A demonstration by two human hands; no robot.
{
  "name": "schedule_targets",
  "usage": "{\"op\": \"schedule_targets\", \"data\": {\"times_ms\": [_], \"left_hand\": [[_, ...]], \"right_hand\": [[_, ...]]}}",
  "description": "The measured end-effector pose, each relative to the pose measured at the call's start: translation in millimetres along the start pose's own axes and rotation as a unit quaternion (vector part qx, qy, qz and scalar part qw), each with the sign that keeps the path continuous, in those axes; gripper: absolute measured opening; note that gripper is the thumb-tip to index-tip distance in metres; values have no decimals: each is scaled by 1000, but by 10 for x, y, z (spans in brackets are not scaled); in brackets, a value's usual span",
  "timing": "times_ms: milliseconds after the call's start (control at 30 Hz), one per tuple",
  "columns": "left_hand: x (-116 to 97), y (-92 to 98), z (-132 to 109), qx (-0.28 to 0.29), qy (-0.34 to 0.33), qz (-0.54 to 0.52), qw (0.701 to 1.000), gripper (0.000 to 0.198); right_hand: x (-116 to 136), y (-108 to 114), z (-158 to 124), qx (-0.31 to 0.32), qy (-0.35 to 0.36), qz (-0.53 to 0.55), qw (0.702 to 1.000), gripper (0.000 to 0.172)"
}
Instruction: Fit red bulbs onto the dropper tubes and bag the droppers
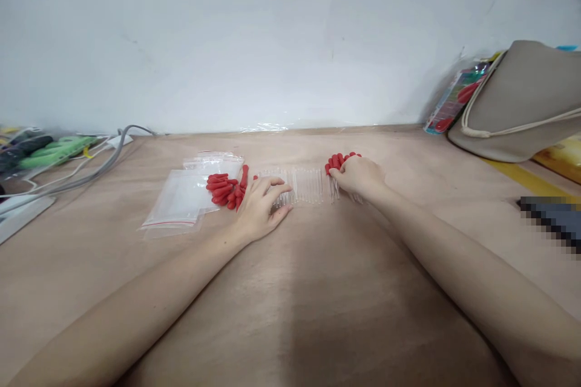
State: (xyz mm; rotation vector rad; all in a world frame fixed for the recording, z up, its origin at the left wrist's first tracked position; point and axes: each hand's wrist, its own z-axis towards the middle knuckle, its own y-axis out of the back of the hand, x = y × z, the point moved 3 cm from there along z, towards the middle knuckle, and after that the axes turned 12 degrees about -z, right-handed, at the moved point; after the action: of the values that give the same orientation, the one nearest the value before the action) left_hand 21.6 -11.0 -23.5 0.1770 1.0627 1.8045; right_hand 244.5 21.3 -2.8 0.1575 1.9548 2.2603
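A row of thin clear tubes (308,186) lies side by side on the wooden table, looking like glass dropper pipettes. My left hand (261,205) rests over the row's left end, thumb and fingers apart, holding nothing visible. Left of it is a pile of loose red rubber bulbs (222,188), partly covered by the hand. At the row's right end, several droppers with red bulbs (334,161) lie together. My right hand (363,175) is closed over this group, its thumb against a red bulb; its other fingers and part of the droppers are hidden.
Clear zip bags (175,196) lie stacked left of the bulbs. Grey and white cables (113,151) and a green object (57,151) are at far left. A beige drawstring bag (521,103), a colourful package (454,100) and a blurred-out dark object (551,217) are on the right. A wall stands behind.
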Motion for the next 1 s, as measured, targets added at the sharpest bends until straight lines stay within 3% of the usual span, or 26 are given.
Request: {"op": "schedule_targets", "data": {"times_ms": [233,367,533,733,833,1000], "left_hand": [[18,-10,-4,3,0,2,1000,25],[-2,12,7,-2,3,13,1000,25],[-41,24,-3,-18,7,39,999,27],[45,142,68,-48,25,123,991,22],[191,364,209,-58,85,209,973,18],[587,681,494,47,311,251,915,24]], "right_hand": [[-69,19,23,-36,-7,-34,999,36],[29,61,-50,-76,20,-28,997,34],[236,45,-149,-52,64,-22,996,26],[289,4,-149,-16,40,-20,999,18],[298,-13,-108,1,34,-25,999,18],[348,-24,-43,47,20,-19,998,20]]}}
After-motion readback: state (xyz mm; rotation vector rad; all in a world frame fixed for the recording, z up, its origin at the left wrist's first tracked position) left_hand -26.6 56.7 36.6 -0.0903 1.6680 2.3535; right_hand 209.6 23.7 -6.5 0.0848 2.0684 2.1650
